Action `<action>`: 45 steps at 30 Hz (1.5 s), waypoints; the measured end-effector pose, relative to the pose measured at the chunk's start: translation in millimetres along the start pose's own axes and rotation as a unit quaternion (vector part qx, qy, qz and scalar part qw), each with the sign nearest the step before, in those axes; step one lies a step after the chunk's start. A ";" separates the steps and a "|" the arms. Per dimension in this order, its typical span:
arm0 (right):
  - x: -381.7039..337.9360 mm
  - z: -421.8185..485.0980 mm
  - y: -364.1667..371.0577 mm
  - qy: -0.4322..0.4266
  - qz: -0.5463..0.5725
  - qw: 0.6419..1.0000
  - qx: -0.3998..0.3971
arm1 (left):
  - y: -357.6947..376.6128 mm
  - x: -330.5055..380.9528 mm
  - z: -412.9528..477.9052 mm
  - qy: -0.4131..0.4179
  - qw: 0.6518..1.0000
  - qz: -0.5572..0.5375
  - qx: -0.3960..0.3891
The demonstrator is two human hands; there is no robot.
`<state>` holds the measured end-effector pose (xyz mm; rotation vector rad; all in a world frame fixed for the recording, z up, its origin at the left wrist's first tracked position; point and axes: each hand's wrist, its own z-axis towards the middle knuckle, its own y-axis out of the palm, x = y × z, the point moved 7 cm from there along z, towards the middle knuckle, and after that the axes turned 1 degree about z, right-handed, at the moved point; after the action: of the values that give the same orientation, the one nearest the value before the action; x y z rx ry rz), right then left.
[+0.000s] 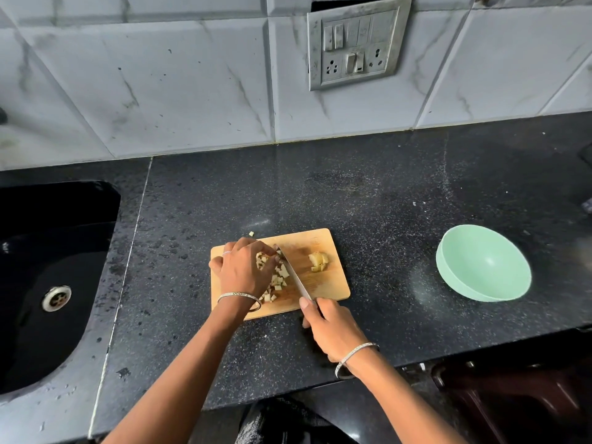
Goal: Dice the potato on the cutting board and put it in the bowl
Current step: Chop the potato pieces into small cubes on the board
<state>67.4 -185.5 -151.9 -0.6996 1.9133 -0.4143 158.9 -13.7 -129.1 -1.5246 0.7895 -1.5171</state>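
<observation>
A wooden cutting board [323,285] lies on the black counter. Diced potato [278,278] is piled on its left half, and a few larger sliced potato pieces [318,261] sit near its right edge. My left hand [245,270] is curled over the dice, fingertips pinching pieces against the blade. My right hand [331,328] grips the handle of a knife [296,280], whose blade lies across the board beside the dice. A mint green bowl [483,267] stands tilted to the right of the board, with nothing in it.
One stray potato cube [251,233] lies on the black granite counter [368,193] just behind the board. A black sink [54,277] with a metal drain is at the left. The tiled wall carries a switch and socket panel [357,43].
</observation>
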 end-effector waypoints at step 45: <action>47.2 4.1 -40.2 0.013 -0.056 0.996 0.065 | 51.7 50.8 0.6 0.123 0.992 -0.006 -0.020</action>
<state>67.6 -246.5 -164.1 -0.7204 1.8587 -0.6146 169.3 -82.2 -150.5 -1.3887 0.9580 -1.7286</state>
